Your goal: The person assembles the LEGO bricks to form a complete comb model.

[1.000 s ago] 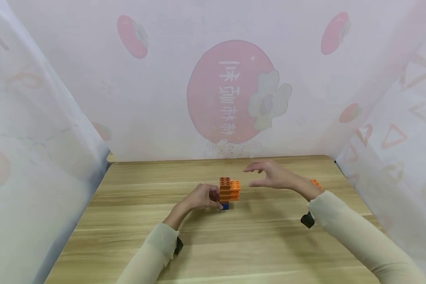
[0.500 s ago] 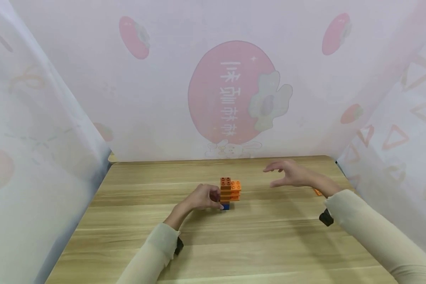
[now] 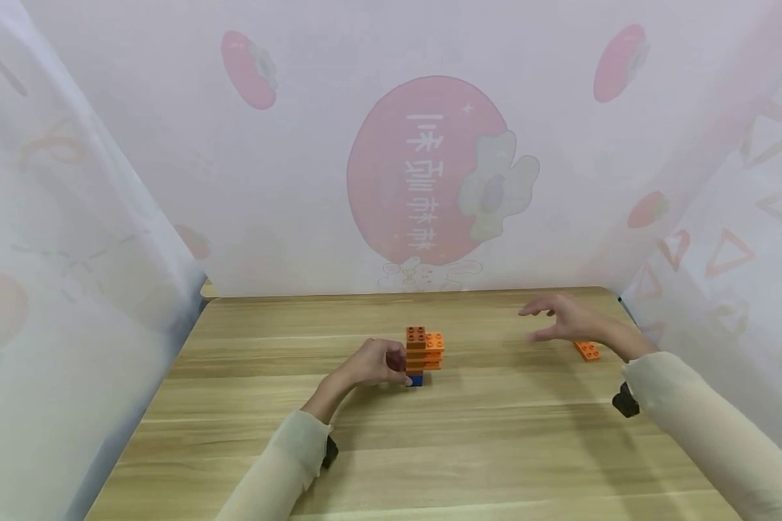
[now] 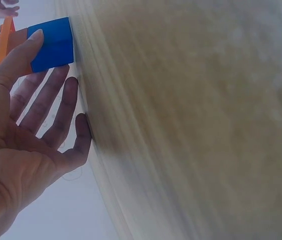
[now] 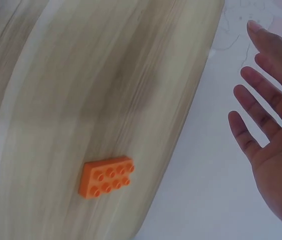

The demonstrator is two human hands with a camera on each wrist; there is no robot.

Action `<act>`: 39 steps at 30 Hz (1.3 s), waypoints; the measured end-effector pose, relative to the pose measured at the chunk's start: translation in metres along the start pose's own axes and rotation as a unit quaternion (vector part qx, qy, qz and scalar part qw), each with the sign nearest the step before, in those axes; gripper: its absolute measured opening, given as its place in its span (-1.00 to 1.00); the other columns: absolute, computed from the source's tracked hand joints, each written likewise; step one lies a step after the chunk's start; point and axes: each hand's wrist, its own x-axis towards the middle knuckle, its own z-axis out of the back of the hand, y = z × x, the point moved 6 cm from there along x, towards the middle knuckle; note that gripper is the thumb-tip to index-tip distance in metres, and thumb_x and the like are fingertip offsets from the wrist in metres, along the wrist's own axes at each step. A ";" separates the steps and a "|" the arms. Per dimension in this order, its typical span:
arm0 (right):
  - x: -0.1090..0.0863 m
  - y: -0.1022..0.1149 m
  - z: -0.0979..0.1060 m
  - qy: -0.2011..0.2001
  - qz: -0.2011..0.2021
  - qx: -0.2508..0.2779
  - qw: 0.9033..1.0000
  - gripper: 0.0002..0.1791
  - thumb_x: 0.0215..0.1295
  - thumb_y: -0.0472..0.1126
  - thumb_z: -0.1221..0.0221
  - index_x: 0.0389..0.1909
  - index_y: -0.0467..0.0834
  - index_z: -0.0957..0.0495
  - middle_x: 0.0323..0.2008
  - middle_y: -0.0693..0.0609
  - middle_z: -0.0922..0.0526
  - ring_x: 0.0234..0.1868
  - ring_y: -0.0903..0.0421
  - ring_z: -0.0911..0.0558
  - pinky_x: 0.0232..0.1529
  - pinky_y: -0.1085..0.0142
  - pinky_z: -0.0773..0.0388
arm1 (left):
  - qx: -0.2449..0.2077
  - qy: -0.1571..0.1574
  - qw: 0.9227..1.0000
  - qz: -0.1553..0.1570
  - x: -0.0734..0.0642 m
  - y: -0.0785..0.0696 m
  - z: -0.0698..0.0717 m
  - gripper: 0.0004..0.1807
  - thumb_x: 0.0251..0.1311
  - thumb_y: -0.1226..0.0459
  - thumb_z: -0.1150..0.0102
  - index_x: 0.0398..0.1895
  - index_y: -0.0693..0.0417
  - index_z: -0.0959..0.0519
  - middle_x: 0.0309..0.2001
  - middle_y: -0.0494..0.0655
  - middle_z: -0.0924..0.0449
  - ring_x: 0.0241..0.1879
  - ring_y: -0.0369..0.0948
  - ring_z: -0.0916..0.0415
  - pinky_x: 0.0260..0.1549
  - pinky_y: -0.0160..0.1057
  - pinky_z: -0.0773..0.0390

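A stack of toy building bricks [image 3: 415, 347] stands upright on the table, brown and orange layers over a blue bottom brick [image 4: 51, 44]. Flat orange bricks [image 3: 434, 341] jut from its right side. My left hand [image 3: 373, 362] holds the stack low down from the left; in the left wrist view the thumb lies across the blue brick and fingers reach behind it. My right hand [image 3: 563, 318] is raised above the table at the right, holding nothing, fingers spread from the thumb. A loose orange eight-stud brick [image 5: 106, 177] lies on the table beneath it, studs up.
The wooden table [image 3: 469, 449] ends at the back against a pale printed curtain [image 3: 287, 181]. More curtain hangs along the left and right sides. A dark wrist device [image 3: 625, 400] sticks out under the right sleeve.
My right hand has moved right, away from the stack and toward the loose orange brick, which now shows more fully. My left hand stays on the stack.
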 end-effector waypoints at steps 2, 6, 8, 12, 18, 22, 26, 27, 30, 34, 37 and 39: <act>-0.005 -0.008 0.001 0.006 -0.018 0.000 1.000 -0.50 0.24 -0.08 -0.54 0.14 -0.21 -0.72 0.15 -0.19 -0.72 0.15 -0.26 -0.67 0.06 -0.22 -0.65 | 0.001 0.000 1.000 0.000 0.000 0.000 0.000 -0.73 0.08 0.28 -0.65 -0.26 0.04 -0.67 -0.31 -0.18 -0.76 -0.29 -0.31 -0.68 -0.20 -0.30 -0.68; -0.015 -0.020 0.003 0.012 -0.032 -0.001 0.999 -0.49 0.26 -0.10 -0.52 0.16 -0.24 -0.70 0.15 -0.21 -0.72 0.18 -0.29 -0.65 0.09 -0.23 -0.63 | 0.002 0.000 1.000 0.001 -0.001 -0.001 0.000 -0.73 0.08 0.28 -0.65 -0.27 0.05 -0.67 -0.31 -0.17 -0.76 -0.29 -0.30 -0.68 -0.21 -0.29 -0.68; -0.021 -0.025 0.005 0.010 -0.030 -0.002 1.000 -0.51 0.26 -0.14 -0.52 0.14 -0.27 -0.70 0.14 -0.23 -0.72 0.15 -0.32 -0.66 0.06 -0.24 -0.64 | 0.002 0.001 1.000 0.002 -0.001 -0.002 0.000 -0.74 0.09 0.29 -0.64 -0.28 0.06 -0.67 -0.31 -0.15 -0.76 -0.29 -0.27 -0.69 -0.21 -0.29 -0.68; -0.032 -0.036 0.008 0.003 -0.031 -0.007 0.999 -0.54 0.25 -0.17 -0.52 0.12 -0.26 -0.71 0.11 -0.25 -0.73 0.06 -0.34 -0.69 -0.04 -0.21 -0.69 | 0.004 0.001 1.000 0.001 -0.001 -0.003 0.000 -0.74 0.10 0.30 -0.63 -0.27 0.08 -0.67 -0.31 -0.13 -0.76 -0.28 -0.24 -0.69 -0.21 -0.29 -0.67; -0.045 -0.053 0.012 -0.009 -0.039 -0.007 0.999 -0.55 0.20 -0.27 -0.53 0.10 -0.31 -0.71 0.06 -0.28 -0.73 0.01 -0.35 -0.70 -0.12 -0.15 -0.71 | 0.003 0.001 1.000 0.003 -0.001 -0.003 0.000 -0.74 0.09 0.30 -0.64 -0.28 0.07 -0.67 -0.32 -0.14 -0.76 -0.29 -0.25 -0.69 -0.23 -0.31 -0.66; -0.054 -0.065 0.012 -0.006 -0.058 -0.005 0.998 -0.52 0.20 -0.30 -0.53 0.12 -0.35 -0.69 0.06 -0.32 -0.72 0.02 -0.36 -0.70 -0.10 -0.17 -0.71 | 0.005 0.002 1.000 0.005 0.000 0.000 0.000 -0.75 0.09 0.28 -0.64 -0.28 0.04 -0.68 -0.33 -0.18 -0.75 -0.30 -0.27 -0.68 -0.23 -0.32 -0.66; -0.061 -0.071 0.011 0.003 -0.071 -0.001 0.997 -0.48 0.24 -0.27 -0.51 0.17 -0.39 -0.65 0.12 -0.37 -0.69 0.05 -0.36 -0.69 -0.07 -0.15 -0.70 | 0.004 0.005 1.000 0.007 -0.001 0.001 0.000 -0.75 0.10 0.28 -0.64 -0.28 0.05 -0.68 -0.33 -0.19 -0.75 -0.30 -0.28 -0.68 -0.23 -0.32 -0.66; -0.063 -0.072 0.010 0.003 -0.073 0.000 0.997 -0.47 0.24 -0.26 -0.51 0.18 -0.40 -0.64 0.13 -0.39 -0.68 0.06 -0.37 -0.69 -0.07 -0.15 -0.70 | 0.004 0.006 1.000 0.007 -0.001 0.001 0.000 -0.75 0.10 0.28 -0.63 -0.28 0.06 -0.68 -0.33 -0.19 -0.75 -0.30 -0.27 -0.68 -0.23 -0.31 -0.66; -0.068 -0.075 0.009 0.003 -0.082 0.007 0.997 -0.42 0.24 -0.23 -0.52 0.21 -0.42 -0.61 0.16 -0.41 -0.65 0.07 -0.38 -0.67 -0.07 -0.12 -0.71 | 0.004 0.006 1.000 0.005 -0.001 0.001 0.000 -0.75 0.11 0.28 -0.63 -0.27 0.09 -0.68 -0.34 -0.19 -0.75 -0.30 -0.27 -0.68 -0.24 -0.31 -0.66; -0.074 -0.080 0.006 -0.010 -0.098 0.013 0.995 -0.38 0.20 -0.23 -0.54 0.20 -0.45 -0.60 0.15 -0.42 -0.65 0.06 -0.37 -0.67 -0.09 -0.05 -0.73 | 0.000 0.003 1.000 0.002 -0.001 0.000 0.000 -0.75 0.10 0.29 -0.63 -0.27 0.09 -0.68 -0.33 -0.17 -0.76 -0.31 -0.27 -0.68 -0.24 -0.31 -0.66; -0.077 -0.084 0.003 -0.018 -0.109 0.007 0.994 -0.38 0.20 -0.24 -0.55 0.19 -0.48 -0.59 0.13 -0.44 -0.66 0.03 -0.35 -0.69 -0.14 0.03 -0.75 | -0.003 0.002 1.000 -0.001 0.000 0.000 0.000 -0.74 0.09 0.29 -0.64 -0.27 0.07 -0.68 -0.33 -0.16 -0.76 -0.31 -0.27 -0.67 -0.23 -0.31 -0.66; -0.078 -0.088 0.000 -0.026 -0.120 0.000 0.992 -0.37 0.19 -0.23 -0.55 0.18 -0.49 -0.60 0.11 -0.44 -0.67 0.01 -0.33 -0.71 -0.15 0.06 -0.75 | -0.003 0.002 1.000 0.003 0.000 0.001 0.000 -0.74 0.09 0.29 -0.64 -0.28 0.05 -0.68 -0.33 -0.18 -0.75 -0.31 -0.29 -0.67 -0.23 -0.31 -0.65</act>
